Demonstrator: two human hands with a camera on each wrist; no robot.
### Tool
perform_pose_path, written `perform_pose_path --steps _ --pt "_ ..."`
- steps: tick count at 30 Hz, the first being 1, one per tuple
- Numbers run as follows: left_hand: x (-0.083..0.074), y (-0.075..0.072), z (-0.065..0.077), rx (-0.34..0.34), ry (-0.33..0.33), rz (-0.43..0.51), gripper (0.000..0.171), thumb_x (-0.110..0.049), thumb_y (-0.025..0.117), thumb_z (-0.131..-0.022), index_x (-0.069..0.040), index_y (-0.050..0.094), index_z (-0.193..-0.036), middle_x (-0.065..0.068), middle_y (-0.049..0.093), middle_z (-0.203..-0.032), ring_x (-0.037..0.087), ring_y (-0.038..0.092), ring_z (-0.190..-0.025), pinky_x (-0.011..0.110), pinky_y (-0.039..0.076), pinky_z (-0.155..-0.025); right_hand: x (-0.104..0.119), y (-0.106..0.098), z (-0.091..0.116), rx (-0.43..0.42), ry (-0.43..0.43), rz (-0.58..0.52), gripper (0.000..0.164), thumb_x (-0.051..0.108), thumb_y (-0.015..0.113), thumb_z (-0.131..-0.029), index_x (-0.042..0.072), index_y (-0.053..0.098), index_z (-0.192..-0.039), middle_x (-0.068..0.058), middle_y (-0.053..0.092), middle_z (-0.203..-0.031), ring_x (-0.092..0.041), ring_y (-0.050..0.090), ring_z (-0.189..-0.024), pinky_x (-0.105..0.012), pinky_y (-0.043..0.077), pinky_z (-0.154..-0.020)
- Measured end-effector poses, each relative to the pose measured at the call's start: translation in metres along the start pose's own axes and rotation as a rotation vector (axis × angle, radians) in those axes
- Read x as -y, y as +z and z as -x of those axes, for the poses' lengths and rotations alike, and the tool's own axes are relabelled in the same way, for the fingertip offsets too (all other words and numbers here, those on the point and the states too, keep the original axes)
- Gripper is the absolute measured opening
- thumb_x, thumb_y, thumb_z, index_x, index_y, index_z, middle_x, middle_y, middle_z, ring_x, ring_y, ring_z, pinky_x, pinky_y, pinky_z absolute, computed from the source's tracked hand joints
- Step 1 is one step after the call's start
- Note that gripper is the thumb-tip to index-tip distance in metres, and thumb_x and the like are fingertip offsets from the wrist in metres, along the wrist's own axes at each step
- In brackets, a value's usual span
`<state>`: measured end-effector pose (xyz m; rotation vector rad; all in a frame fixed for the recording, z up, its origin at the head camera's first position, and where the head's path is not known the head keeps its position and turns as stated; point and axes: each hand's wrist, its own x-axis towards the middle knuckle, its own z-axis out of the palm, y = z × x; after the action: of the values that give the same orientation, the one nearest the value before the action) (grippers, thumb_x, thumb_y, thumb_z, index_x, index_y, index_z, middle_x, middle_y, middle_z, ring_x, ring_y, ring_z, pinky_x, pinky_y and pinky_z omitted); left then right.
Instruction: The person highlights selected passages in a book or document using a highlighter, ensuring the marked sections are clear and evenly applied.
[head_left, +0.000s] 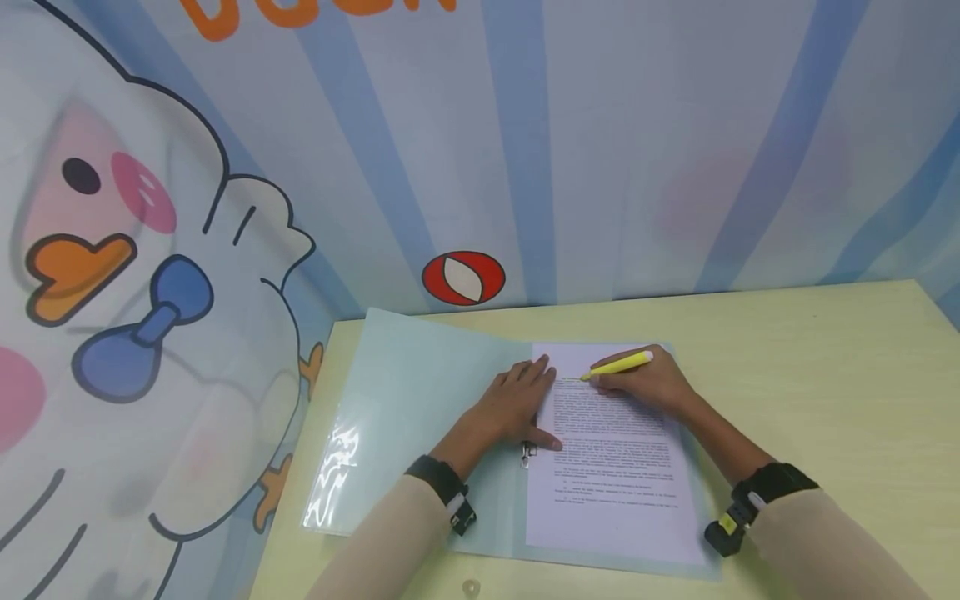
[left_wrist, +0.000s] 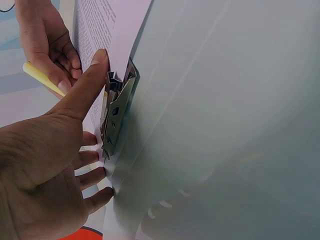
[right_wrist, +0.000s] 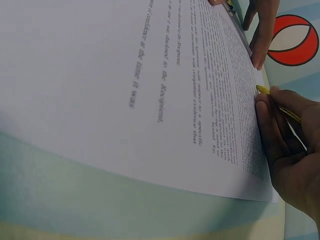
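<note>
A printed sheet of paper (head_left: pixel 600 525) lies in an opened pale blue-green folder (head_left: pixel 435 358). My right hand (head_left: pixel 651 382) pinches a yellow highlighter (head_left: pixel 621 364), its tip at the top line of the text. In the right wrist view that highlighter (right_wrist: pixel 289 114) slants between thumb and fingers, its tip at the page. My left hand (head_left: pixel 517 404) rests with spread fingers over the folder's fold and the paper's left edge. Beside its thumb, a metal clip (left_wrist: pixel 118 110) holds the sheet's edge in the left wrist view.
The folder lies on a light wooden table (head_left: pixel 810 375). Behind it stands a blue-striped wall (head_left: pixel 615 167) with a cartoon bird on the left and a red-and-white oval (head_left: pixel 463 277) low down. A small round spot (head_left: pixel 471 588) marks the table's near side.
</note>
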<state>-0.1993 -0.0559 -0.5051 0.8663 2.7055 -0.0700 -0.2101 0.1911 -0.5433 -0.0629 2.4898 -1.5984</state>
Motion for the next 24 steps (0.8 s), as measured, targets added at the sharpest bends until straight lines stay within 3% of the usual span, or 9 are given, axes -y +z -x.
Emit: perform_pose_path --steps 24 --pt "-0.0009 0.0000 -0.0005 -0.008 -0.002 -0.018 0.115 -0.073 0.064 -0.067 -0.015 0.016 -0.153 0.004 0.006 -0.159 0.025 0.013 -0.140 0.045 0.022 -0.109 -0.0015 -0.0065 0.0017 -0.014 0.011 0.024 0.030 0.040 0.078 -0.074 0.021 0.072 -0.096 0.000 0.070 -0.090 -0.017 0.066 -0.070 -0.033 0.053 -0.061"
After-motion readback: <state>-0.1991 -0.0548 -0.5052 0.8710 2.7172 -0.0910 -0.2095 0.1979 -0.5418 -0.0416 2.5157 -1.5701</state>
